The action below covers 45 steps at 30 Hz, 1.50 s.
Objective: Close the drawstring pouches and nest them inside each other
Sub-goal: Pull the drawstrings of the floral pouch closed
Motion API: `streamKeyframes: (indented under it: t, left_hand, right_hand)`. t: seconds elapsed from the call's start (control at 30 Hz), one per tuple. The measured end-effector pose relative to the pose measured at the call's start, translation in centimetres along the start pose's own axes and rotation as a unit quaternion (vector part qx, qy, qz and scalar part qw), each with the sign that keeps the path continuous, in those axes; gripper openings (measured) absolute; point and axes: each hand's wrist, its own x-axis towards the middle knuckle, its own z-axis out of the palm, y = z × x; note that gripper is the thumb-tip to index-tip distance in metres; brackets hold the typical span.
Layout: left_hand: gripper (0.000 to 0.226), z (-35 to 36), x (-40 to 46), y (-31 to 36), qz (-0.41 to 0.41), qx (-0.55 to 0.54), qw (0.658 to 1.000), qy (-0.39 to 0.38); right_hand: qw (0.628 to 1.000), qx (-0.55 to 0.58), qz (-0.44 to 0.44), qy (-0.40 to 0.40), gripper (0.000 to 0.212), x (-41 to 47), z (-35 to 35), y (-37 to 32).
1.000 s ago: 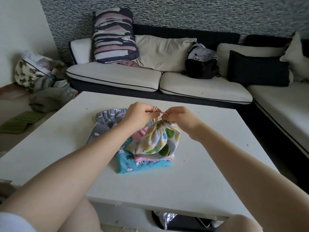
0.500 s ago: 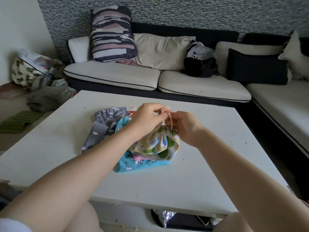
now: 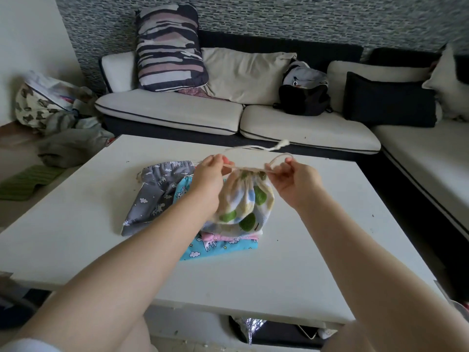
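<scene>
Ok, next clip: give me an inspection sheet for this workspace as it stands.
Surface: white table, a few small specks.
Job's things: green-spotted pouch cinched at the neck, on a pink pouch and blue pouch; grey pouch flat beside them.
Clutter: nothing seen on the table beyond the pouches.
Grippers: left hand and right hand each pinch the drawstring, pulling outward.
Cables: nothing seen.
Surroundings: sofa with cushions and a black backpack; fabric pile on the floor.
</scene>
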Motion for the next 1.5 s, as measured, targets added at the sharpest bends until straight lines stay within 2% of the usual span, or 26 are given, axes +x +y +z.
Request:
streamKeyframes:
  t: [0.07,0.13,0.23,0.33,0.37,0.47,0.53,0.63,0.67,0.73,0.83,0.97,1.07,1.13,1.17,1.2,1.23,1.3,1.37,1.5]
  left_hand:
    - [0.030,-0.2,0.6,-0.4,-0.031,-0.021,0.999,0.016]
    - [0.021,-0.2,0.7,-1.2,-0.029,-0.024,0.999,-0.005]
    - [0.009,-0.4,1.1,-1.8,0.010,-0.013,1.000,0.017]
    - [0.022,-1.2,1.4,-1.6,0.067,0.089,0.992,0.062]
    - [0.022,-1.5,1.3,-1.4,0.110,0.155,0.981,0.050]
    - [0.020,-2.6,1.3,-1.4,0.236,0.332,0.911,-0.069]
    - [0.027,-3.4,1.6,-1.5,0.227,0.398,0.879,-0.130]
    - [0.054,-4.8,2.3,-2.2,0.199,0.480,0.838,-0.164]
    - [0.057,-5.1,2.4,-2.4,0.187,0.484,0.838,-0.168]
    - [0.048,-4.8,2.3,-2.4,0.158,0.475,0.852,-0.154]
    - [0.042,-3.7,1.9,-1.5,0.164,0.463,0.860,-0.135]
    - [0.042,-2.2,1.2,0.0,0.194,0.419,0.878,-0.128]
    - [0.038,-0.6,0.0,1.4,0.134,0.316,0.920,-0.189]
    - [0.033,0.3,-0.5,2.3,0.098,0.218,0.943,-0.232]
    - [0.031,0.7,-0.7,2.6,0.091,0.190,0.944,-0.252]
    - [0.029,1.0,-0.9,2.9,0.093,0.180,0.941,-0.272]
    - [0.028,1.2,-1.1,3.0,0.107,0.184,0.934,-0.288]
    - [0.026,1.4,-1.5,3.4,0.153,0.210,0.919,-0.297]
    - [0.026,1.5,-1.5,3.7,0.191,0.237,0.916,-0.263]
    - [0.027,2.0,-0.7,3.9,0.229,0.284,0.913,-0.182]
  right_hand:
    - [0.999,-0.010,-0.007,0.051,0.034,0.4,-0.8,-0.4]
    - [0.997,-0.042,-0.003,0.069,0.035,0.5,-1.4,-0.4]
    - [0.997,-0.061,0.013,0.055,0.033,0.6,-1.6,-0.2]
    - [0.994,-0.103,0.037,0.017,0.033,0.5,-1.6,-0.4]
    - [0.993,-0.115,0.037,0.012,0.032,0.6,-1.7,-0.5]
    - [0.989,-0.146,0.024,0.015,0.032,0.8,-1.8,-0.6]
    - [0.983,-0.181,0.018,0.023,0.031,0.9,-2.0,-0.5]
    - [0.971,-0.238,0.024,0.022,0.032,0.7,-2.6,-0.1]
    - [0.967,-0.250,0.021,0.033,0.032,0.7,-2.7,0.1]
    - [0.954,-0.290,0.002,0.076,0.032,0.7,-2.4,0.3]
    - [0.897,-0.429,-0.028,0.103,0.030,0.6,-1.8,0.7]
    - [0.832,-0.547,-0.086,0.029,0.028,0.1,-1.1,0.3]
    - [0.741,-0.650,-0.163,-0.049,0.035,-0.6,-0.5,0.4]
    - [0.666,-0.720,-0.185,-0.060,0.037,-0.6,-0.4,0.8]
    - [0.648,-0.735,-0.191,-0.054,0.037,-0.5,-0.4,0.9]
    - [0.650,-0.733,-0.195,-0.042,0.036,-0.4,-0.4,0.9]
    - [0.671,-0.714,-0.196,-0.024,0.035,-0.3,-0.3,0.9]
    - [0.741,-0.647,-0.182,0.005,0.031,0.0,0.0,0.5]
    - [0.799,-0.580,-0.159,0.005,0.028,-0.1,0.5,-0.2]
    - [0.839,-0.522,-0.153,-0.005,0.028,-0.3,2.0,-1.3]
